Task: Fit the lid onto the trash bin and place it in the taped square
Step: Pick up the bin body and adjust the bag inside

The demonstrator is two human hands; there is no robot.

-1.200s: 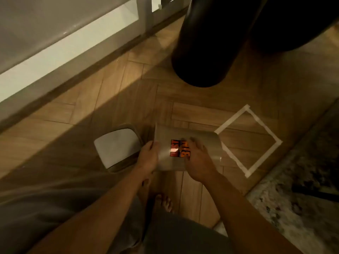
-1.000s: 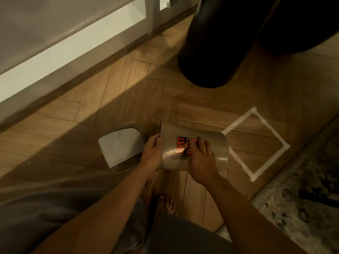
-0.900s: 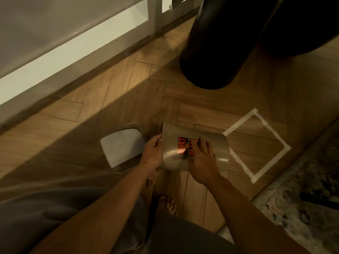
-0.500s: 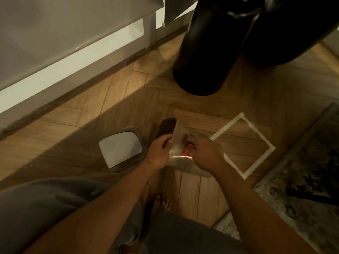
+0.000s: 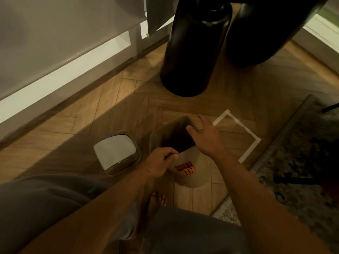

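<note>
A beige trash bin (image 5: 190, 171) with an orange label stands upright on the wood floor, its dark mouth facing up. My left hand (image 5: 161, 162) pinches the bin's near rim. My right hand (image 5: 203, 136) hovers over the far right rim with fingers spread, holding nothing. The lid (image 5: 116, 153), beige with a pale swing flap, lies on the floor just left of the bin. The taped square (image 5: 254, 139) lies on the floor to the right of the bin, partly hidden by my right hand and arm.
A tall black cylinder (image 5: 192, 52) stands behind the bin, with a second dark shape (image 5: 266, 33) to its right. A patterned rug (image 5: 297, 162) borders the taped square on the right. A pale wall and baseboard (image 5: 64, 74) run along the left. My bare foot (image 5: 156, 202) is below the bin.
The bin was lying on its side in both hands; it has been turned upright with its mouth up. My right hand let go of its side and now hovers over the rim.
</note>
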